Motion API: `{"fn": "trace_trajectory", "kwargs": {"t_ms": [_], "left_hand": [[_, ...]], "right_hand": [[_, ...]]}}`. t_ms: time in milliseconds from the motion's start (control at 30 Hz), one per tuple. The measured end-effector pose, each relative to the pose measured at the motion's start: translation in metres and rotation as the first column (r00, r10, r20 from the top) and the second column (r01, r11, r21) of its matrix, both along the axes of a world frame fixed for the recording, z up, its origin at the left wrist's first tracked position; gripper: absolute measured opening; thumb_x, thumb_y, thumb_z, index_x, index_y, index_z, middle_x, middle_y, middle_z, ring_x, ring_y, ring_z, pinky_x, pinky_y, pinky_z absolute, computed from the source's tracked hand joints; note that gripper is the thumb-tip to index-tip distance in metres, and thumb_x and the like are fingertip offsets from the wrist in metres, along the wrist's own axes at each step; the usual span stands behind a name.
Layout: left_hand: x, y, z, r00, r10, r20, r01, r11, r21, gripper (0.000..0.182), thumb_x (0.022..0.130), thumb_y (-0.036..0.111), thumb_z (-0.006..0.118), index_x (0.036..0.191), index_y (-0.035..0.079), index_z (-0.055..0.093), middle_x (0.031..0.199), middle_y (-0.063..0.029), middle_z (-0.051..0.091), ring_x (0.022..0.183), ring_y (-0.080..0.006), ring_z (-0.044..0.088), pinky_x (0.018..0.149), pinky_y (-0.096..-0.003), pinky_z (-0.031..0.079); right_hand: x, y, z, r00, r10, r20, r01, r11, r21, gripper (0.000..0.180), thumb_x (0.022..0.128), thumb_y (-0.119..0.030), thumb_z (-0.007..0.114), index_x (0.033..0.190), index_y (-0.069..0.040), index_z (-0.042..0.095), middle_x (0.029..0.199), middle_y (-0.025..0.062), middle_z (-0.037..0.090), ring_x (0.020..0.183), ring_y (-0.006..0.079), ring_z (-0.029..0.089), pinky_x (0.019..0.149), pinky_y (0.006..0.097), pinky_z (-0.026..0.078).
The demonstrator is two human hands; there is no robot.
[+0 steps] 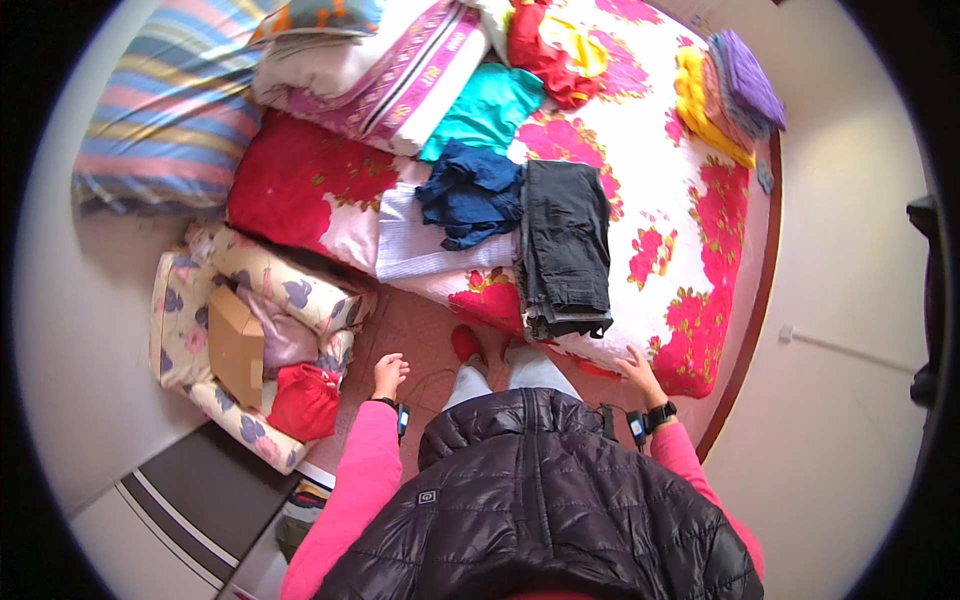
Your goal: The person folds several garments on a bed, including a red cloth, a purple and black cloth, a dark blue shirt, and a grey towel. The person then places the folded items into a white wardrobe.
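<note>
My left hand hangs over the tiled floor beside the bed, fingers loosely curled and holding nothing I can see. At the bed's near edge, my right hand is empty with its fingers apart; whether it touches the floral bedspread I cannot tell. Between the hands and farther forward lie folded black trousers on top of other folded clothes. To their left, a crumpled navy garment rests on a white ribbed cloth. Beyond these are a teal garment and a red-and-yellow garment.
A floral armchair at left holds a cardboard box and red clothing. Folded purple, grey, orange and yellow textiles lie at the bed's far right. A folded blanket and striped bedding occupy the far left.
</note>
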State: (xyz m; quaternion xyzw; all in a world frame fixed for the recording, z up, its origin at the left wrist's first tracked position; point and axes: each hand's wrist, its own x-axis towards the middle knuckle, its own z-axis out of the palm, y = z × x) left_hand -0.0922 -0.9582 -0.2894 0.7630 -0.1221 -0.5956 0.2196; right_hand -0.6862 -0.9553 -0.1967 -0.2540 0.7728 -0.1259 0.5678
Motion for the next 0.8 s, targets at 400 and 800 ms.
{"fn": "trace_trajectory", "kwargs": {"t_ms": [400,800], "left_hand": [[-0.228,-0.163,-0.015,0.941,-0.219,-0.258,0.229,0.973,0.009,0.084,0.081,0.048,0.071,0.146,0.010,0.033,0.134,-0.0107,0.052,0.123,-0.0232,0.048,0.097,-0.0440,0.039],[-0.323,-0.214,-0.111,0.863,-0.134,-0.487,0.127,0.991,-0.048,0.092,0.083,0.035,0.074,0.149,0.002,0.020,0.146,-0.0165,0.038,0.132,-0.0245,0.041,0.109,-0.0347,0.032]], "right_hand": [[-0.047,-0.171,-0.104,0.990,0.015,0.141,-0.009,0.999,-0.048,0.111,0.076,-0.056,0.073,0.154,-0.010,0.008,0.152,0.0254,0.026,0.141,0.0367,0.026,0.104,0.0572,0.032],[-0.041,-0.250,-0.205,0.786,-0.116,0.607,0.145,0.989,0.002,0.067,0.087,-0.035,0.068,0.138,0.001,0.044,0.129,0.0092,0.056,0.114,0.0166,0.055,0.097,0.0282,0.044]]}}
